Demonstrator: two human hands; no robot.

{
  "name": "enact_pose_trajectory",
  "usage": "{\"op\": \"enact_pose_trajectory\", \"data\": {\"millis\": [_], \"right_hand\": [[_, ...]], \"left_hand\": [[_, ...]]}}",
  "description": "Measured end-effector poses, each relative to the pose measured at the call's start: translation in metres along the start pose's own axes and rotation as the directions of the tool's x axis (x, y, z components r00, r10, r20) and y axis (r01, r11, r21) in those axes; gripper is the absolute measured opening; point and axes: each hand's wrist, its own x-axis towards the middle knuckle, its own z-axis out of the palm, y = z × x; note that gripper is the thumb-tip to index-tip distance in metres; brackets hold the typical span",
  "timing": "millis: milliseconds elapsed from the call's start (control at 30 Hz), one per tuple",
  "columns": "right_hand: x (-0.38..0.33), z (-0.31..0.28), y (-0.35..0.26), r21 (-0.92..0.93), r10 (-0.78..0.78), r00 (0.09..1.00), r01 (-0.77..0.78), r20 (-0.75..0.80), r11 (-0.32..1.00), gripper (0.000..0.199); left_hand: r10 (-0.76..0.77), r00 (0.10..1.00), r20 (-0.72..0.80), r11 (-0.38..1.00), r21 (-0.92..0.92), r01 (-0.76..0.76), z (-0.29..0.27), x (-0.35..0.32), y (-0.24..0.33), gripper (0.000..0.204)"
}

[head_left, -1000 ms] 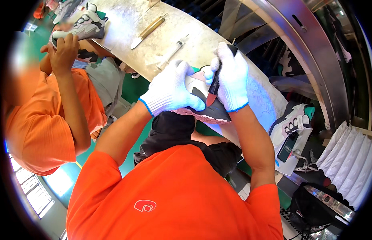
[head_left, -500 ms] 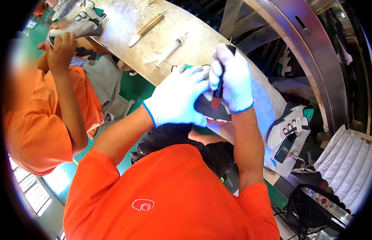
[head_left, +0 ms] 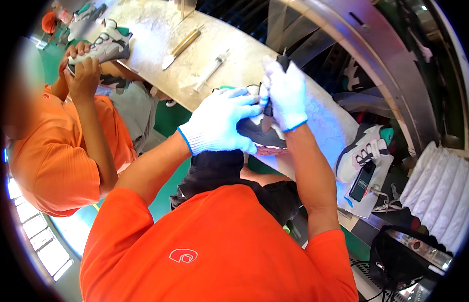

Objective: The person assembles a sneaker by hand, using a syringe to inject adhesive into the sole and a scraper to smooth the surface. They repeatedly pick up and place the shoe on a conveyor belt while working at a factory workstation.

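A grey, white and black sneaker (head_left: 258, 132) with a reddish sole edge lies before me, partly covered by my gloves. My left hand (head_left: 218, 121), in a white knit glove with a blue cuff, grips it from the left, thumb low on its side and fingers over the top. In my right hand (head_left: 287, 95), gloved alike, is a dark-handled tool with a short flat tip (head_left: 267, 123); fingers are wrapped round the handle, and the tip is at the shoe's upper. Whether the tip touches the shoe is hard to tell.
On the bench (head_left: 139, 45) lie a wooden-handled spatula (head_left: 181, 48) and a syringe (head_left: 212, 70). To the right sit another sneaker (head_left: 363, 151), a phone (head_left: 363, 180) and a ribbed white hose (head_left: 441, 196). A metal-framed machine (head_left: 380, 55) curves behind. At left a co-worker (head_left: 68, 156) holds a sneaker.
My right hand has shifted slightly with the tool, whose tip has turned and moved a little left over the shoe. My left hand stays on the sneaker. The view has tilted slightly.
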Motion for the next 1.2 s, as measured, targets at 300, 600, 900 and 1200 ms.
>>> {"op": "enact_pose_trajectory", "data": {"millis": [300,600,900,1200], "right_hand": [[-0.012,-0.140,0.008,0.275,0.097,0.990,-0.065,-0.102,0.959,0.036],[-0.073,-0.197,0.090,0.082,-0.137,0.886,0.192,-0.442,0.978,0.016],[-0.117,-0.166,-0.018,-0.437,-0.156,0.983,0.100,-0.093,0.894,0.027],[-0.113,-0.135,-0.007,-0.651,-0.120,0.982,-0.003,-0.145,0.759,0.047]], "left_hand": [[0.060,0.997,0.051,0.984,0.166,-0.067,-0.010,-0.004,0.018,0.088],[0.305,0.952,0.037,0.938,-0.183,-0.294,-0.003,0.043,0.103,0.071],[0.311,0.896,-0.316,0.945,0.005,-0.326,-0.014,-0.023,0.003,0.071],[0.088,0.996,-0.025,0.985,0.154,-0.083,0.010,-0.035,0.016,0.133]]}}
